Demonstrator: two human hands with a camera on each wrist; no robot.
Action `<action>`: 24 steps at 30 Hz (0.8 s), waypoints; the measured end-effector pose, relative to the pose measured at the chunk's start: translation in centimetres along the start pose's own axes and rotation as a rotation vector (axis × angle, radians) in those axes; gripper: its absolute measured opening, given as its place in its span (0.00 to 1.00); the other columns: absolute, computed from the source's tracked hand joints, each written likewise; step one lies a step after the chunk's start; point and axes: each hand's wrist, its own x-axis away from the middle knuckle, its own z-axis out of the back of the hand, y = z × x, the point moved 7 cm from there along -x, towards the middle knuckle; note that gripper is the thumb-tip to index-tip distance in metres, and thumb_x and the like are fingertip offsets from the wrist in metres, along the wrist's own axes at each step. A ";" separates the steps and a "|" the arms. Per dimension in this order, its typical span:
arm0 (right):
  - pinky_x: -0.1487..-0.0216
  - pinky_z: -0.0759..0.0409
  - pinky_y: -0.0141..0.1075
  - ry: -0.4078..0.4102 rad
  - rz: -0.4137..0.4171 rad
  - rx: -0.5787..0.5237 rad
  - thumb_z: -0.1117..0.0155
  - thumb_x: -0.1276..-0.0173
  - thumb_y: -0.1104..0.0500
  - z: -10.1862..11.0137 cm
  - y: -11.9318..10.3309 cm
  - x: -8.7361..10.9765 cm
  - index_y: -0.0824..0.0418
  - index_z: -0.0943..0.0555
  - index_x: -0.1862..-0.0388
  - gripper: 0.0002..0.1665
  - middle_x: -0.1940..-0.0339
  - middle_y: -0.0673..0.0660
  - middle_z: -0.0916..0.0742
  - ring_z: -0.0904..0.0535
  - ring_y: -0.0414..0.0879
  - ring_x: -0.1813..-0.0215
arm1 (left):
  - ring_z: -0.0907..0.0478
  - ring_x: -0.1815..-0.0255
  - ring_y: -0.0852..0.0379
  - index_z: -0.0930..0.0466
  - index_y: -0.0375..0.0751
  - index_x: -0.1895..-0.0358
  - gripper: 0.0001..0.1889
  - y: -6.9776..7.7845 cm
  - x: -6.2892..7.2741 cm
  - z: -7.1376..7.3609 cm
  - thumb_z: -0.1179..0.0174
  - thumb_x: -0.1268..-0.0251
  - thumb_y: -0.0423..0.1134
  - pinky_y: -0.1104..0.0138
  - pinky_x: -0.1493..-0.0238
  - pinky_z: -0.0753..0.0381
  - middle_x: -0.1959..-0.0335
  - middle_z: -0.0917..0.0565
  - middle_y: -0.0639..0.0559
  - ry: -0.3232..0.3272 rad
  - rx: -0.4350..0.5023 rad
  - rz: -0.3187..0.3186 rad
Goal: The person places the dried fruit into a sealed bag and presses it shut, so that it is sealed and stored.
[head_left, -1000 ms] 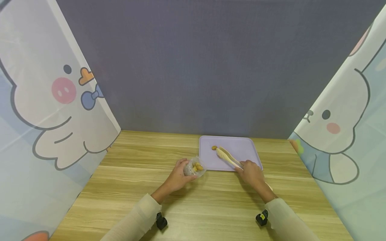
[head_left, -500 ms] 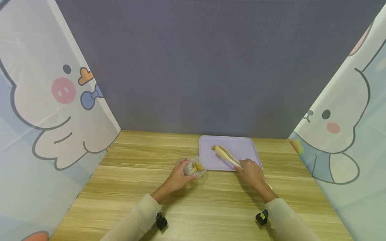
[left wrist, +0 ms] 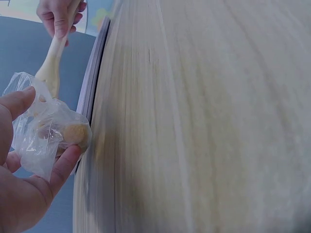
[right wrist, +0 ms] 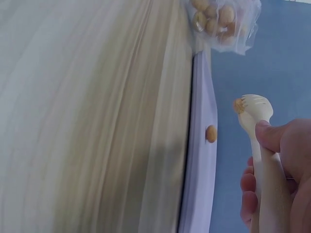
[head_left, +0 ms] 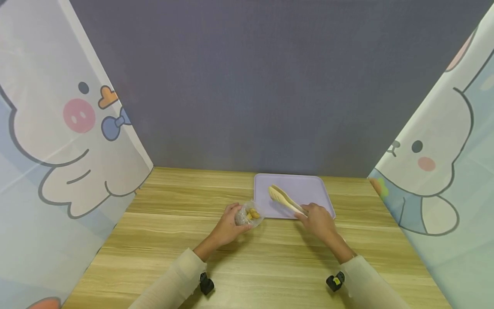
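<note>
My left hand [head_left: 225, 227] holds a clear plastic bag [head_left: 244, 216] by its side, thumb and fingers round it. Several small golden-brown round pieces [right wrist: 226, 15] lie inside the bag. With curled fingers and thumb, my right hand [head_left: 318, 219] grips cream tongs [head_left: 287, 201], whose heads are over the lilac tray [head_left: 312, 189]. In the right wrist view, one golden-brown ball [right wrist: 238, 105] is caught between the tong heads, above the tray. Another ball [right wrist: 211, 133] sits on the tray; from the head camera it is hidden by the tongs.
The tray lies at the back of the wood-grain table [head_left: 185, 193], its front left corner close to the bag. A grey backdrop [head_left: 247, 86] rises behind, and printed cartoon panels [head_left: 436, 193] flank both sides. Black wrist cameras [head_left: 206, 284] sit at both sleeves.
The tongs have moved slightly left, and the ball visible at their tips earlier is now out of the head view. My left hand and the bag have stayed in place.
</note>
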 end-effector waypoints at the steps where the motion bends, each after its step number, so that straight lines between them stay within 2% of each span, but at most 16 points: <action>1: 0.61 0.18 0.54 0.002 0.013 -0.003 0.27 0.35 0.50 0.1 -0.2 0.0 0.61 0.11 0.49 0.21 0.64 0.63 0.10 0.13 0.61 0.62 | 0.33 0.28 0.34 0.29 0.36 0.31 0.37 0.0 0.0 0.0 0.28 0.38 0.51 0.42 0.35 0.27 0.24 0.40 0.33 0.000 0.001 0.002; 7: 0.56 0.17 0.55 0.012 0.056 -0.029 0.26 0.36 0.50 0.6 -1.4 0.4 0.65 0.12 0.48 0.24 0.61 0.64 0.10 0.13 0.62 0.59 | 0.33 0.28 0.35 0.29 0.37 0.31 0.36 -0.1 -0.1 0.1 0.28 0.38 0.51 0.42 0.35 0.27 0.23 0.40 0.34 0.002 0.011 0.009; 18: 0.60 0.18 0.49 -0.014 0.105 -0.056 0.25 0.37 0.51 1.2 -3.3 1.2 0.64 0.12 0.48 0.22 0.63 0.59 0.10 0.14 0.53 0.63 | 0.34 0.28 0.34 0.28 0.37 0.32 0.36 0.2 0.0 0.2 0.28 0.39 0.50 0.40 0.34 0.29 0.24 0.39 0.33 0.012 0.019 -0.006; 24: 0.59 0.17 0.48 -0.029 0.121 -0.056 0.25 0.38 0.50 1.0 -3.9 1.6 0.63 0.12 0.48 0.24 0.63 0.57 0.10 0.13 0.53 0.61 | 0.34 0.27 0.33 0.29 0.36 0.32 0.36 0.3 0.1 0.2 0.28 0.38 0.51 0.40 0.34 0.29 0.24 0.40 0.33 0.002 0.029 -0.002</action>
